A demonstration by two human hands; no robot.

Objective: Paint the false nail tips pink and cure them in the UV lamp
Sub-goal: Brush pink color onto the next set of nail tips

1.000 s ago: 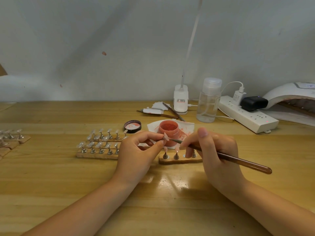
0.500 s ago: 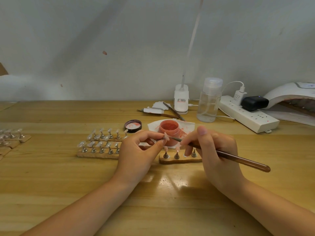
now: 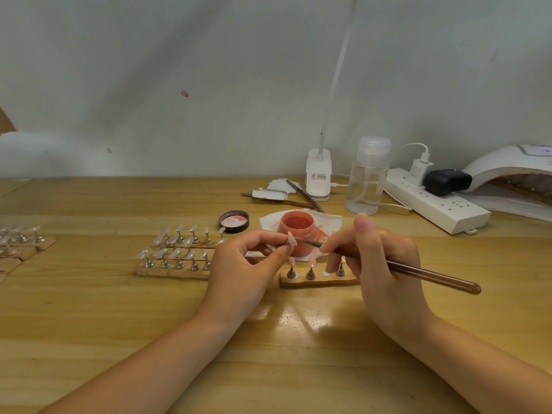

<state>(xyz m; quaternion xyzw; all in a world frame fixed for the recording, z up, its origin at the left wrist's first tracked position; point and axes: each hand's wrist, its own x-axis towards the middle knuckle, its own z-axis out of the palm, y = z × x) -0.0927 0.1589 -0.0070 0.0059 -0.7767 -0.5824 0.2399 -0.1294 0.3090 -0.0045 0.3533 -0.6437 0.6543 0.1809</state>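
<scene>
wooden table carried all. uv lamp sat far right of the pink jar. in front of the jar, the right hand gripped a brush; the left hand pinched a nail tip, bristles touching it.

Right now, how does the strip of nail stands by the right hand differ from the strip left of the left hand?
The strip by the right hand holds pink-coated tips and has one bare spot; the strip left of the left hand holds clear, unpainted tips, every visible stand filled. The first shows fewer stands. Both are wooden bases with metal stands.
</scene>
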